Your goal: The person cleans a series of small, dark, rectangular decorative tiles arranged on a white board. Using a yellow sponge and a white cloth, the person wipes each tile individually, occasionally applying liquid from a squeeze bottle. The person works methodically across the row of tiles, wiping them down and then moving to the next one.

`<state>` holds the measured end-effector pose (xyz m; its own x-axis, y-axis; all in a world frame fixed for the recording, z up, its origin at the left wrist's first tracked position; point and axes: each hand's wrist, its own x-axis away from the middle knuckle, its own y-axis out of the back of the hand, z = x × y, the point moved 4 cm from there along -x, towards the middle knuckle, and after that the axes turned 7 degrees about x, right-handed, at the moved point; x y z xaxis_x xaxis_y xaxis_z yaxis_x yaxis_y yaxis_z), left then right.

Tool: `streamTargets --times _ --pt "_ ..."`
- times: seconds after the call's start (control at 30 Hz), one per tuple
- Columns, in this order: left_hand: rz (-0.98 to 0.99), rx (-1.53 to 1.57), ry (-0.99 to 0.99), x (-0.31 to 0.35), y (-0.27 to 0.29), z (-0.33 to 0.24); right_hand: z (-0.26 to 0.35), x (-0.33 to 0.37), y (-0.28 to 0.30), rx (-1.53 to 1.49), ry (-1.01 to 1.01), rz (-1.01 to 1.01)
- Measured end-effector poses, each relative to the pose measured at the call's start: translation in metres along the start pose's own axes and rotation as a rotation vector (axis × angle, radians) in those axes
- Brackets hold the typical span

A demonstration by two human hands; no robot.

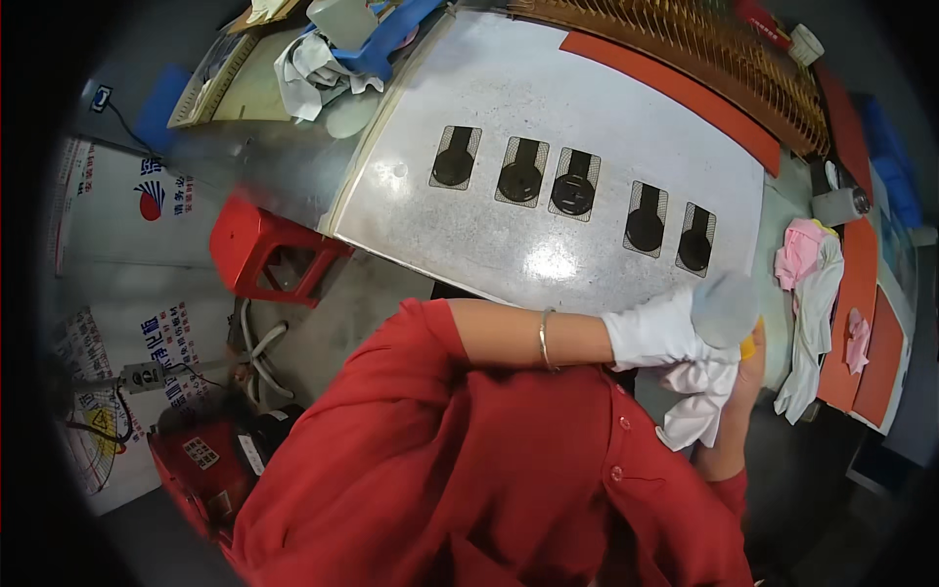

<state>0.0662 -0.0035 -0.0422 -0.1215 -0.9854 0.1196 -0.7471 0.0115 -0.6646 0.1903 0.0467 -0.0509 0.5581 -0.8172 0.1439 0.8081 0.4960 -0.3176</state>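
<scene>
My left hand (657, 329), in a white glove, reaches across to the right at the near right corner of the pale worktable (411, 210). Its fingers meet a translucent, round-ended container (725, 309), which hides most of their tips. On the container's other side is my right hand (755, 354), mostly hidden, beside a small yellow patch (748, 345). Crumpled white fabric, perhaps a glove (700, 393), hangs below the two hands. Several black paddle-shaped pieces (573, 188) lie on mesh-patterned rectangles in a row on the table.
A brown slatted rack (685, 54) and an orange-red strip (675, 93) line the far edge. Pink cloth (804, 252) and pale cloth (820, 328) lie at right. A red stool (264, 249) stands left; a blue basket (396, 37) and grey rags (315, 73) are far left.
</scene>
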Motion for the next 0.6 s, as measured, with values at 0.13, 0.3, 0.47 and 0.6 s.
streamTargets --times 0.13,0.3,0.47,0.6 --pt "-0.091 -0.01 -0.189 0.029 0.027 -0.033 -0.027 -0.009 -0.053 0.099 -0.026 0.069" --pt "-0.097 0.032 -0.203 0.055 0.08 -0.02 0.0 -0.016 -0.066 0.801 -0.092 0.151" --pt "0.068 -0.42 -0.082 0.066 0.078 -0.058 0.005 -0.027 -0.109 0.84 0.16 0.495" --pt "0.286 -1.082 0.357 0.066 0.092 -0.082 -0.008 -0.037 -0.132 0.714 0.129 0.623"
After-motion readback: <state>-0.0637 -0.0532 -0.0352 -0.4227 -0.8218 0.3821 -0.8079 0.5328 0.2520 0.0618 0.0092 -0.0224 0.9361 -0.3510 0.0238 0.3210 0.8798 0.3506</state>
